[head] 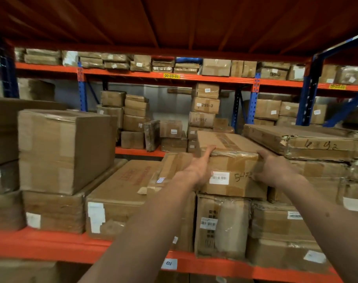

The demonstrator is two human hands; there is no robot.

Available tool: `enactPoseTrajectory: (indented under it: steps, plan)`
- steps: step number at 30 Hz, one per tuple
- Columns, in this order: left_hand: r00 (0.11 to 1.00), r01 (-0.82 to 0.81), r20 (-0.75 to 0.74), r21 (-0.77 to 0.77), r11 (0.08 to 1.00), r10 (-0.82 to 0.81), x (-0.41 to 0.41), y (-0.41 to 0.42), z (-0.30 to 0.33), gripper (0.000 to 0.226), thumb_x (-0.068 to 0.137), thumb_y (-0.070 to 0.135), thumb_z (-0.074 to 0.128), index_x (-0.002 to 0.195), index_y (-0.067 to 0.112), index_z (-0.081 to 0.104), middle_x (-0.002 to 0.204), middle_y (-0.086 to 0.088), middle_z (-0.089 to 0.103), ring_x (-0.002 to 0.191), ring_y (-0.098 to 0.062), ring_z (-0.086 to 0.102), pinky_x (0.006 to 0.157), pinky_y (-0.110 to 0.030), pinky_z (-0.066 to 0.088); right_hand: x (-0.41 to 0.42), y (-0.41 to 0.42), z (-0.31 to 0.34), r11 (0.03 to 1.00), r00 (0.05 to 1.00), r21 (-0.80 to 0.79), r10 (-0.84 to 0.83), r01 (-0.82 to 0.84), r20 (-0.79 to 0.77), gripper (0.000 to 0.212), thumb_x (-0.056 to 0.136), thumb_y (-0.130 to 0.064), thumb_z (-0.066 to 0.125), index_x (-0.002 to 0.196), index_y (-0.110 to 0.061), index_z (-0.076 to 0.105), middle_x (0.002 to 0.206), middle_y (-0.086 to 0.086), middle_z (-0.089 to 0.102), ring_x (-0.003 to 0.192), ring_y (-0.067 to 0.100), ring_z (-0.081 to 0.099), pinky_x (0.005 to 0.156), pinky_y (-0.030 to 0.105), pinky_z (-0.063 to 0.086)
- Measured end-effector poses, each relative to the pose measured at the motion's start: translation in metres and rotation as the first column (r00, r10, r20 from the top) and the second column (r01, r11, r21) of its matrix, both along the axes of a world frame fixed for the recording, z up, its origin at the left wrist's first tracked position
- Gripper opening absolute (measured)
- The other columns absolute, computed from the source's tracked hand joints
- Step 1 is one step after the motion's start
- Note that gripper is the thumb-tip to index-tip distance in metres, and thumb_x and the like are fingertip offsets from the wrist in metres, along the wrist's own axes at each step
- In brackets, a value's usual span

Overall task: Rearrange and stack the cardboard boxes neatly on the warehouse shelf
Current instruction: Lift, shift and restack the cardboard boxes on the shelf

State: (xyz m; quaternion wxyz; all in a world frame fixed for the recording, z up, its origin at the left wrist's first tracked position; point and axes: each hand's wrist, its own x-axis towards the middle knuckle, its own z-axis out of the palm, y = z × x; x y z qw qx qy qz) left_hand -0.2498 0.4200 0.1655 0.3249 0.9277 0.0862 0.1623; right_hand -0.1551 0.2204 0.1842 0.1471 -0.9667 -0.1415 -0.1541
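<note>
Left hand, right hand gripping taped box, shelf

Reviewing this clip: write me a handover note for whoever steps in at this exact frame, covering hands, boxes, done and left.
Left hand: gripping the left end of the taped box, thumb over its top edge.
Right hand: gripping the same box's right end.
The box, with a barcode label, sits on top of an upright box on the front shelf. A flat torn box lies to its right, a big box is stacked at left.
Done: box grasped.
Left: settle it square; stacks around still look uneven.
</note>
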Motion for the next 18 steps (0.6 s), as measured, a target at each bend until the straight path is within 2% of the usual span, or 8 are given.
enactPoseTrajectory:
  steps: [2, 4, 6, 7, 9, 13, 15, 18]
  plan:
    - [0.995, 0.074, -0.062, 0.022, 0.997, -0.073, -0.018, 0.016, 0.001, 0.100, 0.092, 0.018, 0.066, 0.145, 0.067, -0.003, 0.152, -0.015, 0.036, 0.130, -0.034, 0.045, 0.109, -0.057, 0.037, -0.006, 0.005, 0.015, 0.996, 1.000, -0.082, -0.023, 0.023, -0.009, 0.051, 0.083, -0.042, 0.077, 0.126, -0.026, 0.057, 0.097, 0.002, 0.062, 0.091, 0.023, 0.061, 0.084, 0.044, 0.055]
    - [0.995, 0.099, -0.036, 0.052, 0.994, -0.098, -0.034, 0.042, -0.001, 0.107, 0.090, 0.020, 0.069, 0.139, 0.073, -0.010, 0.160, -0.013, 0.027, 0.145, -0.036, 0.029, 0.114, -0.064, 0.026, -0.019, 0.020, 0.032, 0.982, 0.996, -0.170, -0.073, 0.080, 0.047, 0.035, 0.082, -0.051, 0.074, 0.101, -0.025, 0.062, 0.086, 0.000, 0.061, 0.077, 0.019, 0.059, 0.070, 0.039, 0.053]
    - [0.999, 0.012, 0.044, 0.050, 0.999, -0.015, -0.047, 0.078, -0.005, 0.112, 0.089, 0.023, 0.071, 0.137, 0.072, -0.018, 0.165, -0.013, 0.017, 0.151, -0.036, 0.014, 0.116, -0.066, 0.016, -0.038, 0.050, 0.048, 0.968, 0.980, -0.203, -0.114, 0.147, 0.166, 0.030, 0.084, -0.055, 0.070, 0.090, -0.028, 0.058, 0.079, -0.002, 0.056, 0.067, 0.017, 0.054, 0.055, 0.033, 0.039]
    - [0.995, -0.063, 0.083, 0.069, 0.996, 0.057, -0.053, 0.100, -0.006, 0.115, 0.089, 0.026, 0.072, 0.139, 0.067, -0.023, 0.166, -0.014, 0.012, 0.152, -0.036, 0.007, 0.118, -0.064, 0.010, -0.049, 0.071, 0.054, 0.967, 0.971, -0.200, -0.112, 0.155, 0.210, 0.030, 0.085, -0.057, 0.068, 0.094, -0.029, 0.059, 0.079, -0.003, 0.053, 0.067, 0.017, 0.052, 0.053, 0.032, 0.035]
    - [0.957, -0.259, 0.172, 0.150, 0.954, 0.233, -0.068, 0.148, -0.008, 0.120, 0.088, 0.037, 0.073, 0.145, 0.050, -0.032, 0.166, -0.021, 0.000, 0.153, -0.036, -0.002, 0.120, -0.058, 0.000, -0.066, 0.121, 0.062, 0.977, 0.970, -0.196, -0.034, 0.083, 0.239, 0.040, 0.087, -0.057, 0.067, 0.114, -0.028, 0.063, 0.086, 0.000, 0.052, 0.079, 0.023, 0.056, 0.059, 0.033, 0.039]
    - [0.771, -0.597, 0.361, 0.124, 0.793, 0.524, -0.112, 0.249, -0.017, 0.131, 0.080, 0.062, 0.070, 0.150, 0.024, -0.034, 0.160, -0.030, -0.019, 0.149, -0.045, -0.014, 0.118, -0.058, -0.008, -0.106, 0.227, 0.064, 0.964, 0.959, -0.156, 0.238, -0.213, 0.157, 0.064, 0.089, -0.054, 0.068, 0.143, -0.025, 0.050, 0.127, 0.013, 0.060, 0.115, 0.033, 0.059, 0.088, 0.043, 0.052]
    - [0.682, -0.698, 0.398, 0.104, 0.709, 0.613, -0.144, 0.310, -0.019, 0.136, 0.075, 0.073, 0.066, 0.149, 0.018, -0.035, 0.159, -0.032, -0.022, 0.148, -0.048, -0.016, 0.120, -0.060, -0.006, -0.130, 0.293, 0.062, 0.926, 0.921, -0.156, 0.365, -0.344, 0.133, 0.075, 0.089, -0.057, 0.066, 0.152, -0.027, 0.038, 0.146, 0.019, 0.049, 0.131, 0.038, 0.048, 0.105, 0.049, 0.045]
    - [0.617, -0.755, 0.366, 0.026, 0.655, 0.697, -0.191, 0.389, -0.018, 0.147, 0.066, 0.079, 0.069, 0.150, 0.012, -0.031, 0.159, -0.033, -0.018, 0.148, -0.049, -0.011, 0.120, -0.059, -0.005, -0.169, 0.387, 0.063, 0.848, 0.834, -0.145, 0.529, -0.511, 0.155, 0.078, 0.089, -0.062, 0.062, 0.155, -0.033, 0.031, 0.154, 0.018, 0.039, 0.142, 0.039, 0.034, 0.114, 0.054, 0.035]
